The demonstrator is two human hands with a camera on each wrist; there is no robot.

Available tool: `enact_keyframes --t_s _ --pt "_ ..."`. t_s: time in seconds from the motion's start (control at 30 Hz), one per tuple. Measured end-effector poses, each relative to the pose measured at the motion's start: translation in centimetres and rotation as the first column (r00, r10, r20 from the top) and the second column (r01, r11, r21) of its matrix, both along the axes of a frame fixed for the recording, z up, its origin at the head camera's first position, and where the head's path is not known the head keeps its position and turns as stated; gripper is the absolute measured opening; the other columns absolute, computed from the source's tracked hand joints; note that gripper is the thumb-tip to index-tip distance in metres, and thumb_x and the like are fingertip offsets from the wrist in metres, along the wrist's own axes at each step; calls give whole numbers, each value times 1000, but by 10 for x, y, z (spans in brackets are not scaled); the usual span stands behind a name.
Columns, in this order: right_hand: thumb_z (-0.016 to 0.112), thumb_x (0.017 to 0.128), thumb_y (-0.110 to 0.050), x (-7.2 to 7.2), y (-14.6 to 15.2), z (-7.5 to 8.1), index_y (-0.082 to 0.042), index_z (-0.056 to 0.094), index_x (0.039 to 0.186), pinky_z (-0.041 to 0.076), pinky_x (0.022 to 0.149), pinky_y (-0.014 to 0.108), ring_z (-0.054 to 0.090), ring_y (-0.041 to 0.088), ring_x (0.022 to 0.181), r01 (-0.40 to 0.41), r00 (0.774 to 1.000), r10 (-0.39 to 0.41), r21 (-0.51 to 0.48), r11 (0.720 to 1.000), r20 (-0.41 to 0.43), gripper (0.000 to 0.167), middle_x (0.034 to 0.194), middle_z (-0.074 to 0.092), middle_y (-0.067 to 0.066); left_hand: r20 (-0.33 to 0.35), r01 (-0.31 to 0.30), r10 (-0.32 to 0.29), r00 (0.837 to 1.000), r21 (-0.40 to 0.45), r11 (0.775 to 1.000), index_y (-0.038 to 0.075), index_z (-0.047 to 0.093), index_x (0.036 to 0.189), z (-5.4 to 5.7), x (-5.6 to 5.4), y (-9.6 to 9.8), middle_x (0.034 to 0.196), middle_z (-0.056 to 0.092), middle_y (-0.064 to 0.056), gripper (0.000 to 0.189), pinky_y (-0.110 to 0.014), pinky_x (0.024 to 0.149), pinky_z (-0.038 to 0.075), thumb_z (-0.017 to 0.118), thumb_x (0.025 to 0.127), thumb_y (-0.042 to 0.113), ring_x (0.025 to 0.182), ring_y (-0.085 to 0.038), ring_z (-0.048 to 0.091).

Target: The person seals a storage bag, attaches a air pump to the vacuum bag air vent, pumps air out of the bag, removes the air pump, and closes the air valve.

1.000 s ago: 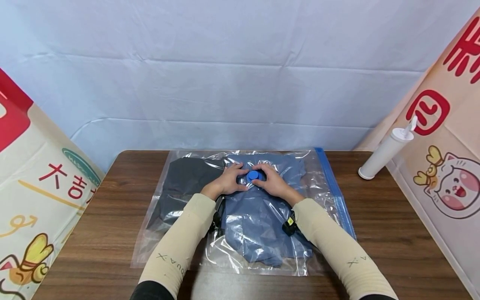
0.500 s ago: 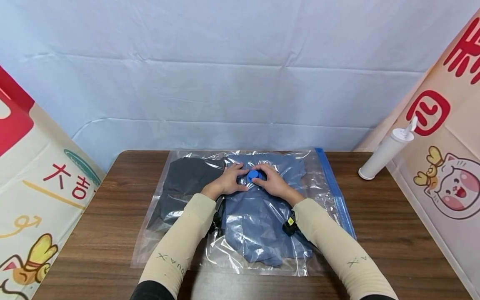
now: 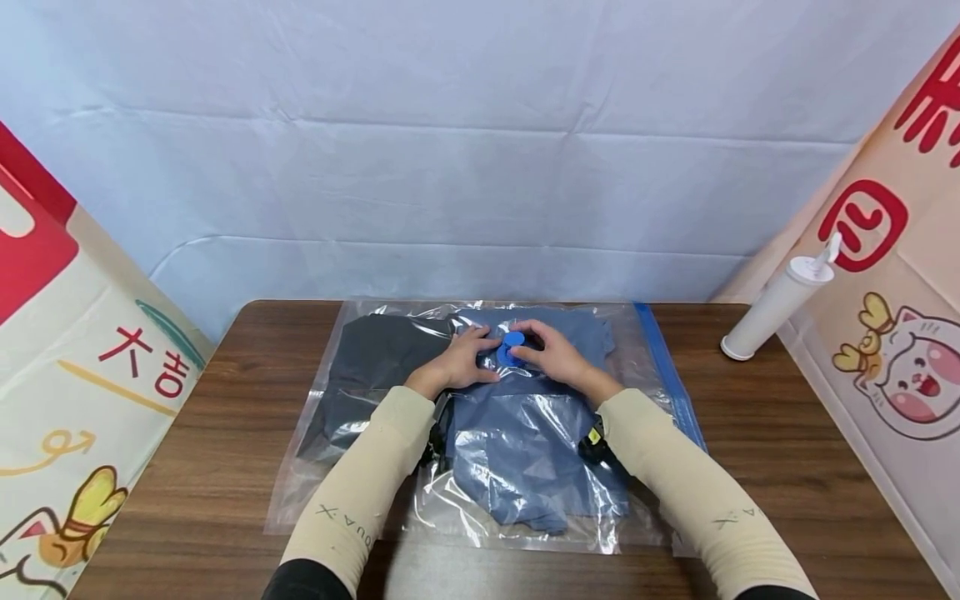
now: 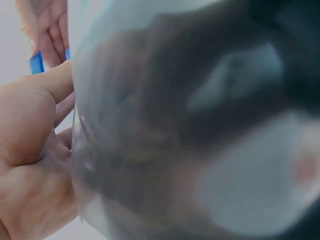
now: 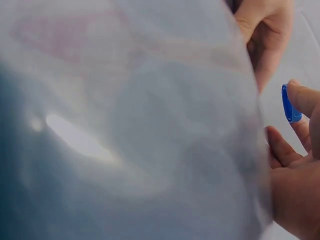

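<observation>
A clear plastic storage bag (image 3: 463,537) lies flat on the table, with a dark folded garment (image 3: 378,354) inside on the left and a blue garment (image 3: 517,442) on the right. Between thumb and fingers my right hand (image 3: 558,358) pinches a round blue cap (image 3: 513,339), just above the bag's blue valve (image 3: 504,358). In the right wrist view the cap (image 5: 291,104) shows its hollow underside. Left of the valve, my left hand (image 3: 456,360) rests on the bag with fingers spread. Bag film blurs much of both wrist views.
A white hand pump (image 3: 776,308) stands tilted at the table's right edge. Along the bag's right side runs a blue zip seal (image 3: 667,367). Bare wood table (image 3: 202,433) surrounds the bag. A pale cloth wall (image 3: 450,183) and printed side panels (image 3: 900,350) enclose the table.
My right hand has lifted the blue cap up and slightly right, off the valve, and turned it a little. The left hand stays in place. The head view has shifted slightly.
</observation>
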State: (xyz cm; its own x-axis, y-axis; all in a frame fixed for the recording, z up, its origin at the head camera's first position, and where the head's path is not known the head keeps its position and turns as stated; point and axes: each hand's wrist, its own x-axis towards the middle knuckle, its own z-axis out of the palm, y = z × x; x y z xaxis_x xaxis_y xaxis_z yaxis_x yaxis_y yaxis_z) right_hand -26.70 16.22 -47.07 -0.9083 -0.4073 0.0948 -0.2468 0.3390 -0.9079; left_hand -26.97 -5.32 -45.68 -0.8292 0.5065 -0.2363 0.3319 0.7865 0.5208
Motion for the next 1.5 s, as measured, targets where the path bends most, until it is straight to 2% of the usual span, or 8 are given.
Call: enact_keyframes --t_s 0.13,0.2,0.37,0.6,0.8,0.97,1.23,1.5 --pt "62 101 -3 2 4 7 9 54 136 47 105 50 56 42 126 -17 998 19 -50 999 51 38 135 57 28 -7 1 -1 1000 5 1000 15 42 156 0 -1 0 168 20 -12 70 -53 125 3 73 96 33 156 -32 5" --pt "61 102 -6 3 7 10 8 53 138 50 102 47 58 40 123 -20 998 22 -37 999 60 39 133 58 27 -9 1 -1 1000 3 1000 15 43 156 -1 -1 0 168 20 -13 70 -53 125 3 74 96 33 156 -32 5" --pt "63 103 -10 9 21 21 3 53 140 53 95 49 60 35 116 -14 997 15 -12 1000 73 41 131 59 22 -16 -2 2 1000 11 1000 13 44 155 -1 0 0 167 22 -14 69 -52 125 5 74 95 32 156 -33 7" --pt "63 102 -11 24 57 32 4 53 140 54 94 47 62 16 105 16 998 -16 -6 1000 61 42 127 60 22 -17 8 -7 1000 25 1000 12 45 155 0 3 1 167 22 -14 69 -54 125 5 74 96 29 156 -34 9" --pt "62 104 -14 41 91 40 1 52 141 55 94 40 61 13 107 34 997 -33 -5 999 66 42 131 58 22 5 0 0 1000 29 1000 14 43 156 0 2 0 168 20 -12 69 -52 125 3 74 96 29 156 -31 6" --pt "61 104 -11 57 120 43 5 51 141 56 87 29 62 9 104 43 999 -43 11 999 0 42 126 60 18 -5 1 0 1000 29 1000 12 44 155 -1 1 0 167 22 -14 69 -52 125 4 74 96 29 156 -32 7" --pt "61 102 -4 77 164 50 7 52 137 54 80 19 62 7 100 103 990 -105 -30 994 -95 37 115 63 -11 -22 5 -4 1000 32 999 11 45 154 -2 2 0 167 23 -15 68 -53 125 5 75 95 28 156 -34 9" --pt "61 102 -4 90 211 45 2 53 136 50 79 11 60 -1 96 238 963 -229 55 970 -139 35 110 62 -15 -23 10 -9 1000 38 999 11 45 154 -2 1 0 166 23 -15 68 -54 125 5 75 95 28 156 -34 9"
